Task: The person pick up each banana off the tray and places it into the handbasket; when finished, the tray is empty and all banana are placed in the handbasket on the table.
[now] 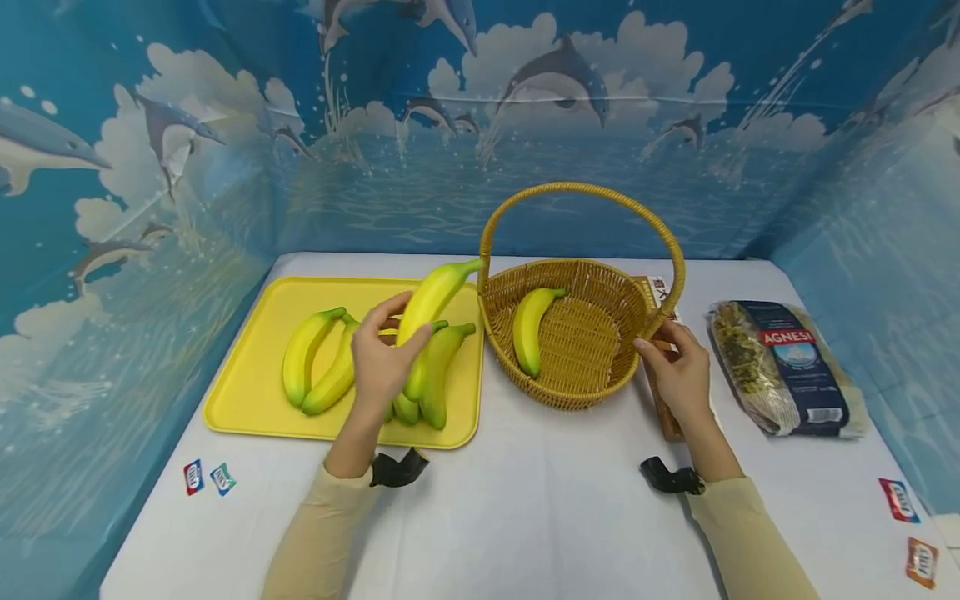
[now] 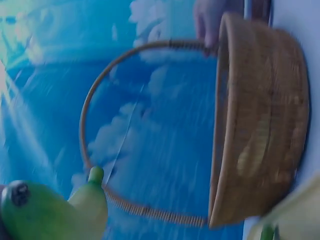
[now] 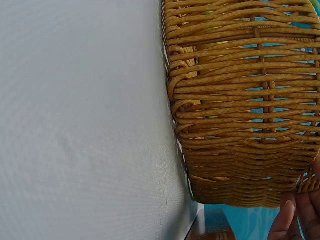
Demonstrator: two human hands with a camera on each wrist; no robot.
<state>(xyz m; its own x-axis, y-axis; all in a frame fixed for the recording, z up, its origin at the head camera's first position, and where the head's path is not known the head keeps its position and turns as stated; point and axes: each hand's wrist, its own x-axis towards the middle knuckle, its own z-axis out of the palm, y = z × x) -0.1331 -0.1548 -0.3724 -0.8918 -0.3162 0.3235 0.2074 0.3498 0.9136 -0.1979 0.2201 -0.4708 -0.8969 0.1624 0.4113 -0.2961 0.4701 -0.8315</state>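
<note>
My left hand (image 1: 384, 350) grips a yellow banana (image 1: 433, 302) above the right part of a yellow tray (image 1: 247, 400). The banana's stem points toward a woven basket (image 1: 570, 392), and in the left wrist view the banana (image 2: 87, 205) shows greenish at the lower left. Several more bananas (image 1: 306, 354) lie on the tray, some partly hidden behind the hand. One banana (image 1: 531, 329) rests inside the basket at its left. With thumb and fingers, my right hand (image 1: 681, 367) pinches the basket's right rim near the handle base. Those fingers (image 3: 284, 220) show low in the right wrist view.
Behind the right hand lies a flat brown box (image 1: 667, 421), mostly hidden. A bag of pasta (image 1: 795, 367) sits farther right. Small wrappers (image 1: 193, 477) lie at the table's left, others (image 1: 898, 500) at its right. A dolphin-printed curtain (image 1: 375, 183) surrounds the white table (image 1: 525, 500).
</note>
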